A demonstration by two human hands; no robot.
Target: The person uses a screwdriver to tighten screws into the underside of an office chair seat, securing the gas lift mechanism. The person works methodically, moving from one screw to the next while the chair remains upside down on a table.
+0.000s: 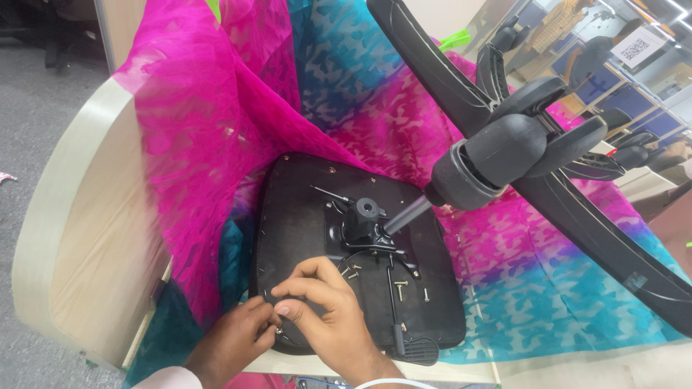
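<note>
A: What is seen, biggest first?
B: Pink-and-teal cloth [303,79] is draped over the surface [79,238]; a star base [519,137] is held above and right of the hands.
A: And the seat pan?
B: Seat pan [303,216] lies underside up, just ahead. Loose screws [353,271] are scattered right of the fingers.
A: Hands?
B: Left hand [234,338] and right hand [324,310] are pinched narrow together at the near-left edge; what is gripped cannot be told.
</note>
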